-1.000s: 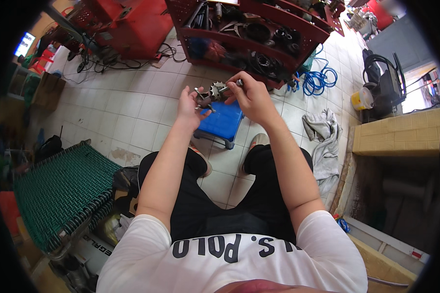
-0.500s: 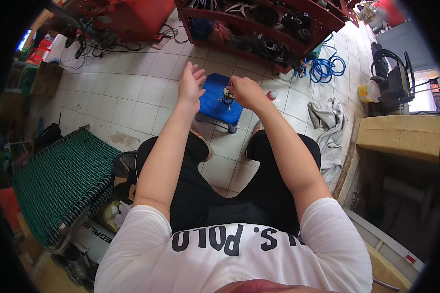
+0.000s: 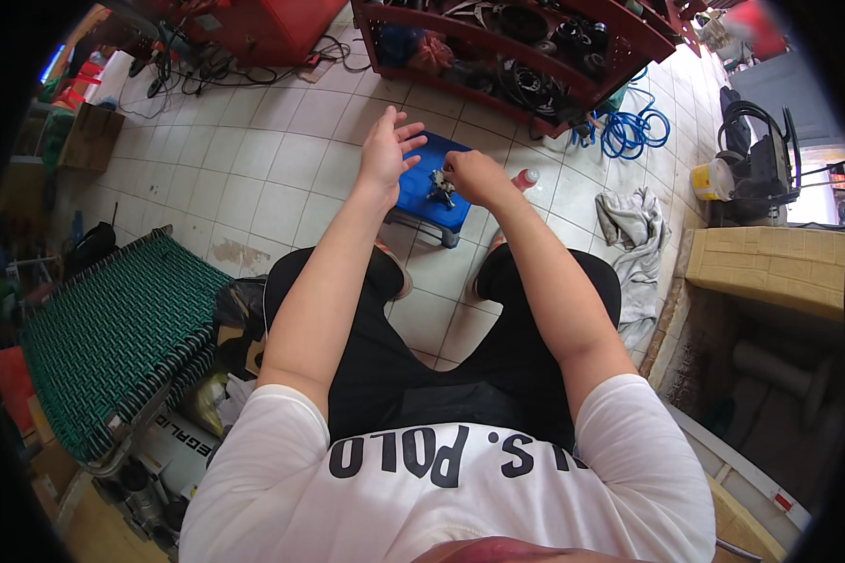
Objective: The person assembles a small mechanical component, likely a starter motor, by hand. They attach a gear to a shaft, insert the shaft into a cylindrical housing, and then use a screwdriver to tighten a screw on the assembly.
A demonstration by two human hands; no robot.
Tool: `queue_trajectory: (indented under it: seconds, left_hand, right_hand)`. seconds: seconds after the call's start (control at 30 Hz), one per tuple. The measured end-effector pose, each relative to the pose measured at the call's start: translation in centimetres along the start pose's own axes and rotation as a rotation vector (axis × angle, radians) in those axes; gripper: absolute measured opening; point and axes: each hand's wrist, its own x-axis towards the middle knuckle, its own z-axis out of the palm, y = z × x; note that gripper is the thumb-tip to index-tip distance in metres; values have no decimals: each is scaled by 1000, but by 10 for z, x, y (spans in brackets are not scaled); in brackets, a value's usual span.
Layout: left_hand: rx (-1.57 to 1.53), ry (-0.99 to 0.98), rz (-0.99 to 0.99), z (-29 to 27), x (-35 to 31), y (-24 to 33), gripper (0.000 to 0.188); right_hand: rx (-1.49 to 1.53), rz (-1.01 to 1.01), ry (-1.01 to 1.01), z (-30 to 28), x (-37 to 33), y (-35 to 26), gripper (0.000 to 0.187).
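Note:
My right hand (image 3: pixel 475 176) is closed on a small metal mechanical part (image 3: pixel 441 187), grey and brassy with thin projecting arms; its exact kind is not clear. The part is over the top of a low blue plastic stool (image 3: pixel 426 208) that stands between and just beyond my feet; I cannot tell whether it touches the stool. My left hand (image 3: pixel 386 153) is held above the stool's left side, fingers spread and palm turned toward the right, holding nothing. The right fingertips hide the part's upper end.
Beyond the stool stands a red metal shelf (image 3: pixel 469 52) full of parts. A red-capped bottle (image 3: pixel 526 178), a grey cloth (image 3: pixel 631 225) and a coiled blue hose (image 3: pixel 635 134) lie to the right. At left is a green woven seat (image 3: pixel 122 328); a cardboard box (image 3: pixel 770 267) sits at right.
The metal part has turned in my right hand, showing a different side. My left hand has shifted slightly right with the view, still spread.

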Motion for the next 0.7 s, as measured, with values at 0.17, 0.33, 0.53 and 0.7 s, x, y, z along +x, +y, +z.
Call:
queue_trajectory:
  seconds: [0.17, 0.33, 0.53, 0.7]
  left_hand:
    - [-5, -7, 3, 0, 3, -5, 65]
    - [-18, 17, 4, -3, 6, -8, 57]
    - [-13, 18, -1, 1, 7, -12, 47]
    - [51, 8, -20, 5, 2, -11, 44]
  right_hand:
    - [45, -4, -6, -4, 1, -6, 23]
    - [65, -25, 2, -12, 1, -3, 26]
    - [75, -49, -6, -21, 2, 2, 25]
    - [85, -56, -24, -22, 3, 4, 23]
